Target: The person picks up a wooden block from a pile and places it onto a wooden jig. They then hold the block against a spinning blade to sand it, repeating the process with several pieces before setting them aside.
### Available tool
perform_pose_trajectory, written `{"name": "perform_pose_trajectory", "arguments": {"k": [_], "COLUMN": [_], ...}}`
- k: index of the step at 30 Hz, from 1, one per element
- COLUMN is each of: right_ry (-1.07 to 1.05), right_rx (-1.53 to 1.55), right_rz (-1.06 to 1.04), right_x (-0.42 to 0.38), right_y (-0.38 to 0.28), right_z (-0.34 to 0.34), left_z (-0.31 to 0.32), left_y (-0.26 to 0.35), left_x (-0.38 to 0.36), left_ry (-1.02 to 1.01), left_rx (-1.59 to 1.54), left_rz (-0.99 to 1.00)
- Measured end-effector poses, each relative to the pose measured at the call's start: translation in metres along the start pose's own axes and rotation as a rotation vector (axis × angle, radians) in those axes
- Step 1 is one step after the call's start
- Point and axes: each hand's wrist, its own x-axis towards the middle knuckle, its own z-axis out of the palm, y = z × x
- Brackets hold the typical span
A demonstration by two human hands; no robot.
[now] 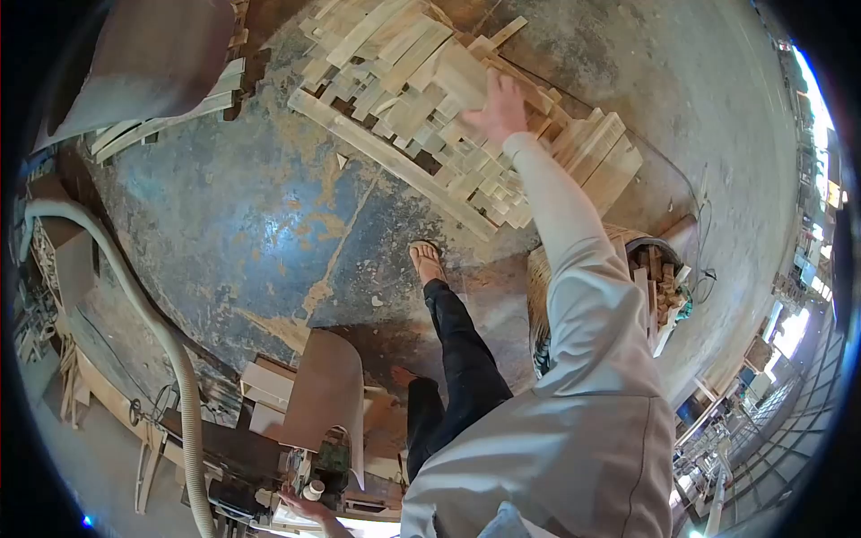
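My right hand (500, 109) is stretched out over a large stack of light wooden pieces (408, 117), its thumb and fingers spread. It is slightly blurred beside a pale board (459, 76) on top; whether it touches the board is unclear. At the lower left, my left hand (308, 507) is small in view, with fingers extended beside a white round part (313, 490) of a machine. Nothing can be made out in it. A long wooden beam (395, 166) runs along the stack's near side.
My foot (426, 262) stands on the stained floor (260, 215). A container of wood offcuts (659, 282) is by my right arm. A curved brown panel (325, 390) rises near the machine. A ribbed hose (170, 336) curves down the left, and a cable (673, 166) lies right of the stack.
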Motion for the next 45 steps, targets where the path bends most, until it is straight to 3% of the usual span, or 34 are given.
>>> {"name": "perform_pose_trajectory", "arguments": {"k": [2, 9, 14, 16, 21, 24, 26, 29, 33, 39, 41, 45], "right_ry": [-0.024, -0.179, -0.355, -0.367, -0.376, -0.349, -0.092, -0.050, -0.076, -0.026, 0.032, 0.126], "right_rx": [0.034, -0.065, -0.032, -0.038, -0.047, -0.005, -0.184, -0.391, -0.381, -0.381, -0.184, -0.225], "right_rz": [0.084, 0.049, 0.121, 0.126, 0.071, 0.025, -0.036, -0.186, -0.310, -0.101, 0.095, 0.046], "right_x": [0.015, 0.053, 0.045, 0.038, 0.021, 0.010, 0.002, -0.007, -0.009, -0.024, -0.027, -0.030], "right_y": [0.023, 0.090, 0.084, 0.071, 0.057, 0.049, 0.038, 0.019, 0.027, 0.002, -0.003, 0.005], "right_z": [-0.030, -0.056, -0.035, -0.039, -0.030, -0.023, -0.021, -0.040, -0.003, 0.019, 0.022, 0.027], "left_z": [-0.007, 0.003, 0.000, -0.001, -0.002, 0.003, 0.005, 0.000, 0.003, 0.007, 0.004, 0.003], "left_y": [0.002, 0.000, -0.007, -0.008, -0.004, 0.001, 0.004, 0.006, 0.009, 0.023, 0.023, 0.020], "left_x": [-0.001, 0.001, 0.004, 0.006, 0.003, 0.000, 0.000, -0.002, -0.001, -0.006, -0.006, -0.005], "left_ry": [-0.015, 0.014, -0.032, -0.016, -0.020, 0.011, 0.041, 0.020, 0.005, 0.068, 0.067, 0.021], "left_rx": [-0.125, -0.108, -0.071, -0.085, -0.093, -0.115, -0.139, -0.052, -0.113, -0.215, -0.219, -0.226], "left_rz": [-0.106, -0.102, -0.008, -0.099, -0.056, -0.098, -0.131, -0.100, -0.147, -0.200, -0.196, -0.194]}}
